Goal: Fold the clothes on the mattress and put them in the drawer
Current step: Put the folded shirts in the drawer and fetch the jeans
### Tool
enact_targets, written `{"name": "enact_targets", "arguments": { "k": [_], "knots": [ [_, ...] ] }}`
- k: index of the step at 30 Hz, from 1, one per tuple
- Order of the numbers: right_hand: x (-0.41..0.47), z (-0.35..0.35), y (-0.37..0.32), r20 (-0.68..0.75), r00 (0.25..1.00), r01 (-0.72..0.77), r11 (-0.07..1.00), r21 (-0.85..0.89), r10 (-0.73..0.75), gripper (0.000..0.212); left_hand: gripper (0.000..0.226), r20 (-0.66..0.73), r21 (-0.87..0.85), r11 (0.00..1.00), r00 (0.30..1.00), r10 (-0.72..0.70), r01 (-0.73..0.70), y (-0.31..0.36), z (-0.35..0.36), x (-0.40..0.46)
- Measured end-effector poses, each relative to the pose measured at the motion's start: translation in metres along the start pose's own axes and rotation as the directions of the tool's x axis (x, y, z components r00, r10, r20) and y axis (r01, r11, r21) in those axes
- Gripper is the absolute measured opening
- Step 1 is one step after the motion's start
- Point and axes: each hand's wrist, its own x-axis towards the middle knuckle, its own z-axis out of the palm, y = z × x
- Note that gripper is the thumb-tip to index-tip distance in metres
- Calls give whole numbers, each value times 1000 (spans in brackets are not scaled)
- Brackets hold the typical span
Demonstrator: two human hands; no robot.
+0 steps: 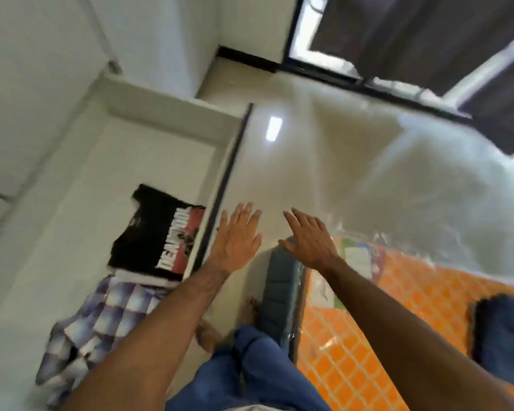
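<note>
A white drawer (166, 120) stands pulled open on the left. Inside it lie a folded black T-shirt (155, 235) with a red and white print and, nearer me, a folded purple and white checked garment (101, 324). My left hand (238, 235) hovers with straight fingers over the drawer's dark front edge and holds nothing. My right hand (309, 238) is spread open above the corner of the orange mattress (368, 336), also without anything in it. A dark blue garment (502, 333) lies on the mattress at the right edge. The picture is blurred by motion.
Glossy beige floor (309, 149) stretches ahead to a dark-framed window with dark curtains (398, 34). The mattress has a grey-green side (279, 292) and a plastic wrap. My bare foot (250, 310) and blue trousers (250, 366) are between drawer and mattress.
</note>
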Motion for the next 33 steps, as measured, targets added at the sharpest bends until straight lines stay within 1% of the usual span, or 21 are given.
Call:
{"name": "enact_targets", "arguments": {
  "k": [1, 4, 7, 9, 10, 11, 14, 16, 17, 18, 19, 20, 21, 22, 23, 24, 25, 27, 30, 31, 33],
  "knots": [
    [-20, 12, 30, 0, 995, -96, 994, 61, 96, 78, 63, 46, 40, 996, 995, 83, -85, 28, 4, 15],
    [-71, 54, 98, 15, 954, -295, 933, 207, 299, 79, 60, 170, 95, 960, 954, 245, -263, 98, 20, 43],
    [-122, 97, 165, 78, 860, -501, 808, 309, 504, 77, 57, 249, 92, 904, 889, 385, -418, 176, 48, 75],
    [-150, 121, 200, 89, 801, -580, 729, 363, 593, 76, 56, 295, 116, 856, 840, 455, -504, 218, 69, 93],
    [-166, 135, 221, 91, 763, -620, 683, 387, 640, 76, 56, 308, 134, 820, 810, 499, -556, 243, 83, 103],
    [-184, 153, 246, 108, 705, -670, 608, 426, 701, 75, 55, 328, 139, 776, 768, 550, -615, 274, 101, 114],
    [-229, 196, 294, 154, 576, -744, 437, 505, 803, 71, 56, 423, 91, 706, 669, 611, -702, 342, 142, 135],
    [-260, 224, 327, 170, 453, -732, 256, 632, 875, 68, 57, 435, 28, 676, 618, 655, -737, 396, 176, 142],
    [-274, 238, 344, 192, 363, -672, 114, 732, 912, 65, 58, 451, 8, 656, 588, 671, -755, 420, 191, 144],
    [-288, 249, 360, 226, 239, -562, -55, 825, 944, 62, 61, 465, -2, 643, 568, 679, -766, 440, 207, 146],
    [-300, 264, 378, 276, 90, -413, -216, 885, 957, 58, 63, 472, -8, 622, 545, 693, -783, 459, 224, 149],
    [-314, 278, 396, 339, -48, -245, -340, 908, 940, 55, 65, 484, -15, 596, 515, 707, -803, 478, 240, 152],
    [-328, 299, 411, 416, -151, -66, -429, 901, 897, 55, 66, 504, -11, 553, 474, 722, -833, 497, 261, 152],
    [-338, 313, 426, 485, -194, 88, -477, 874, 853, 58, 67, 517, 7, 517, 445, 731, -856, 511, 274, 155],
    [-346, 329, 435, 557, -198, 231, -513, 826, 807, 60, 69, 530, 30, 487, 428, 733, -873, 523, 288, 156],
    [-351, 341, 443, 623, -149, 363, -543, 757, 768, 59, 71, 535, 48, 471, 420, 733, -881, 531, 301, 158],
    [-356, 353, 450, 652, -91, 462, -548, 697, 753, 57, 73, 534, 50, 460, 413, 738, -887, 538, 318, 161],
    [-363, 379, 468, 640, -26, 540, -528, 656, 768, 56, 81, 551, 53, 459, 409, 727, -887, 543, 353, 163],
    [-365, 399, 491, 589, 18, 640, -462, 614, 808, 35, 88, 499, 56, 455, 420, 758, -889, 531, 381, 160],
    [-364, 398, 498, 572, 21, 669, -437, 601, 820, 31, 88, 478, 47, 455, 420, 772, -889, 528, 384, 159],
    [-365, 400, 513, 547, 7, 699, -395, 596, 837, 39, 88, 447, 39, 440, 409, 796, -897, 526, 389, 158]
  ]
}}
